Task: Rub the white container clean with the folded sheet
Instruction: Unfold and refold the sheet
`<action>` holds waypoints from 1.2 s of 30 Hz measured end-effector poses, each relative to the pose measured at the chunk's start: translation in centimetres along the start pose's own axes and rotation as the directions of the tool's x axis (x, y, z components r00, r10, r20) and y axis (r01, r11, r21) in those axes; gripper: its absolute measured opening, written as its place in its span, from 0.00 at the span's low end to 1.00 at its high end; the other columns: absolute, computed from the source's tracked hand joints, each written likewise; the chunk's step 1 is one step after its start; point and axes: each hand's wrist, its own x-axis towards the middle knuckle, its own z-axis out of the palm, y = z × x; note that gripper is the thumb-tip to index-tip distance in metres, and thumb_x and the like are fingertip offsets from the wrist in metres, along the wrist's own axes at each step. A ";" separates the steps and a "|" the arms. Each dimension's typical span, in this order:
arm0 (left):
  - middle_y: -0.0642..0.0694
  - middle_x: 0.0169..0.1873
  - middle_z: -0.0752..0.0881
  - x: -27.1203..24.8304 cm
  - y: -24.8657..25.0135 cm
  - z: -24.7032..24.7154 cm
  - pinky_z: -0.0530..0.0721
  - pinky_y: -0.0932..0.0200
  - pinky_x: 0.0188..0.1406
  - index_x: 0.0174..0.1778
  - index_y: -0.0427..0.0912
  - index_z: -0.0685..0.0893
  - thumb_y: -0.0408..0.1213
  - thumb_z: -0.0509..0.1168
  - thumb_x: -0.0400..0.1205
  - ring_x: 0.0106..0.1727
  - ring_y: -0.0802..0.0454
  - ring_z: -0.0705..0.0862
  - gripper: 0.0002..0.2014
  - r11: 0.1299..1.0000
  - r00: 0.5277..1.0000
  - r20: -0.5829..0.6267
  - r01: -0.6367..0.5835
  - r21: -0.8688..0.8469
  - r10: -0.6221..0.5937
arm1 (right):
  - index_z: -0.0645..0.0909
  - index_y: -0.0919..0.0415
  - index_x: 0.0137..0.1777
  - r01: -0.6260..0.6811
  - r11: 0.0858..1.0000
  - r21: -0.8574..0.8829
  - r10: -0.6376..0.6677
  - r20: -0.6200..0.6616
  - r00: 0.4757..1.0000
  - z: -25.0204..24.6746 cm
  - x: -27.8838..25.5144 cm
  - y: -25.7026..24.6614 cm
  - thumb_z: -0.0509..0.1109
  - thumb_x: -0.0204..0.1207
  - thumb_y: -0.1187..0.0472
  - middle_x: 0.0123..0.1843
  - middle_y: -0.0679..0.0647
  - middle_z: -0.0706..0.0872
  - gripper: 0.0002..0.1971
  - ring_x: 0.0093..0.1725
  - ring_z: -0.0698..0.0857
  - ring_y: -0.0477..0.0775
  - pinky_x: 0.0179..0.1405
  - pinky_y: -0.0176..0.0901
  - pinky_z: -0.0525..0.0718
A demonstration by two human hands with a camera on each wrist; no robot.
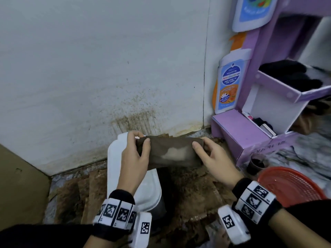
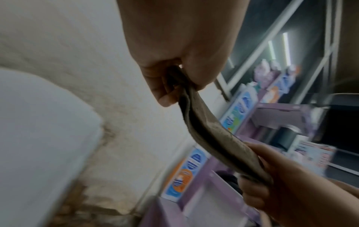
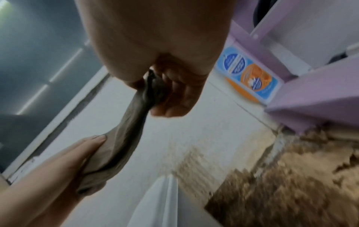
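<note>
A folded brown sheet (image 1: 170,153) with a pale patch is held stretched between both hands above the floor. My left hand (image 1: 138,149) pinches its left end, thumb on top. My right hand (image 1: 206,151) pinches the right end. The white container (image 1: 114,169) lies on the floor under and behind my left hand, partly hidden by it. The left wrist view has the sheet (image 2: 209,135) running from my left hand (image 2: 174,79) down to my right hand (image 2: 272,181), and the container (image 2: 38,138) at left. In the right wrist view my right hand (image 3: 155,89) grips the sheet (image 3: 120,147).
A stained white wall (image 1: 107,68) stands right behind. A purple cardboard display stand (image 1: 254,133) with wash bottles (image 1: 231,81) stands at right. A red mesh basket (image 1: 290,187) and a small dark cup (image 1: 256,164) sit at lower right. Brown debris (image 1: 193,192) covers the floor.
</note>
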 end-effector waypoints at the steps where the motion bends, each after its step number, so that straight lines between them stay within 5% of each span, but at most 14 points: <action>1: 0.48 0.41 0.81 0.5 1.0 1.1 0.75 0.59 0.31 0.56 0.48 0.71 0.44 0.60 0.91 0.37 0.58 0.82 0.05 1.000 0.999 0.022 -0.026 -0.005 0.026 | 0.81 0.53 0.53 0.003 0.999 -0.039 -0.005 -0.045 0.999 -1.4 0.1 -0.4 0.62 0.86 0.40 0.47 0.52 0.89 0.17 0.50 0.88 0.56 0.53 0.65 0.85; 7: 0.49 0.40 0.78 3.3 7.5 9.3 0.75 0.52 0.36 0.57 0.46 0.69 0.45 0.58 0.92 0.38 0.54 0.80 0.08 0.989 0.977 0.174 -0.111 -0.098 0.127 | 0.74 0.51 0.45 -0.008 0.953 -0.303 -0.065 -0.230 0.971 -12.0 -0.6 -2.6 0.60 0.88 0.49 0.33 0.48 0.82 0.12 0.35 0.81 0.42 0.33 0.34 0.75; 12: 0.54 0.41 0.82 4.7 11.9 17.4 0.77 0.71 0.34 0.59 0.44 0.70 0.44 0.59 0.92 0.39 0.73 0.82 0.08 0.979 0.927 0.320 -0.169 -0.110 0.196 | 0.74 0.57 0.43 -0.108 0.874 -0.473 -0.052 -0.313 0.948 -21.4 -3.2 -2.4 0.61 0.88 0.48 0.30 0.53 0.80 0.15 0.29 0.81 0.48 0.31 0.45 0.76; 18: 0.56 0.41 0.80 5.1 13.7 27.5 0.73 0.72 0.34 0.57 0.48 0.69 0.45 0.59 0.91 0.40 0.73 0.81 0.07 0.960 0.770 0.576 -0.250 -0.123 0.274 | 0.78 0.57 0.47 -0.332 0.935 -0.122 0.270 -0.358 0.894 -28.8 -7.2 2.0 0.62 0.89 0.52 0.22 0.47 0.75 0.11 0.19 0.73 0.45 0.17 0.37 0.70; 21: 0.57 0.36 0.74 4.8 13.6 31.9 0.72 0.72 0.33 0.57 0.43 0.68 0.43 0.59 0.92 0.34 0.75 0.78 0.08 0.942 0.651 0.689 -0.302 -0.150 0.318 | 0.79 0.57 0.49 -0.400 0.902 -0.164 0.317 -0.380 0.869 -31.0 -9.2 5.9 0.61 0.88 0.49 0.21 0.42 0.80 0.13 0.19 0.77 0.40 0.18 0.30 0.69; 23: 0.55 0.34 0.73 4.6 12.5 34.8 0.72 0.68 0.31 0.57 0.44 0.67 0.43 0.58 0.92 0.31 0.69 0.78 0.08 0.939 0.583 0.750 -0.311 -0.148 0.312 | 0.79 0.60 0.49 -0.440 0.884 -0.156 0.346 -0.412 0.843 -31.5 -10.5 9.0 0.62 0.85 0.45 0.26 0.40 0.84 0.16 0.24 0.81 0.40 0.22 0.32 0.74; 26: 0.47 0.38 0.80 4.2 9.2 38.9 0.72 0.64 0.31 0.58 0.44 0.68 0.46 0.58 0.92 0.36 0.58 0.81 0.09 0.948 0.504 0.828 -0.301 -0.099 0.247 | 0.80 0.59 0.51 -0.515 0.848 -0.125 0.415 -0.446 0.793 -30.1 -12.6 14.4 0.62 0.86 0.45 0.42 0.50 0.90 0.16 0.38 0.88 0.45 0.36 0.44 0.84; 28: 0.41 0.41 0.81 3.7 6.3 41.2 0.71 0.64 0.30 0.60 0.44 0.67 0.46 0.56 0.92 0.35 0.52 0.80 0.10 0.955 0.421 0.891 -0.294 -0.044 0.171 | 0.79 0.55 0.49 -0.563 0.816 -0.131 0.447 -0.474 0.758 -28.1 -13.9 17.7 0.62 0.87 0.49 0.42 0.51 0.88 0.11 0.42 0.86 0.40 0.38 0.38 0.81; 32: 0.39 0.47 0.83 2.1 0.4 44.1 0.75 0.57 0.36 0.61 0.47 0.68 0.45 0.56 0.92 0.43 0.46 0.84 0.08 0.958 0.280 0.959 -0.285 0.042 0.041 | 0.78 0.56 0.52 -0.646 0.762 -0.041 0.545 -0.498 0.675 -23.5 -16.0 24.3 0.62 0.86 0.47 0.43 0.50 0.89 0.13 0.42 0.87 0.40 0.44 0.46 0.83; 36: 0.46 0.48 0.83 -0.1 -4.9 46.1 0.77 0.58 0.40 0.62 0.48 0.70 0.44 0.58 0.92 0.46 0.51 0.83 0.07 0.948 0.252 0.967 -0.297 0.113 -0.037 | 0.75 0.60 0.47 -0.728 0.685 0.031 0.634 -0.518 0.574 -19.3 -17.7 29.3 0.62 0.87 0.50 0.34 0.53 0.84 0.13 0.32 0.84 0.43 0.29 0.38 0.77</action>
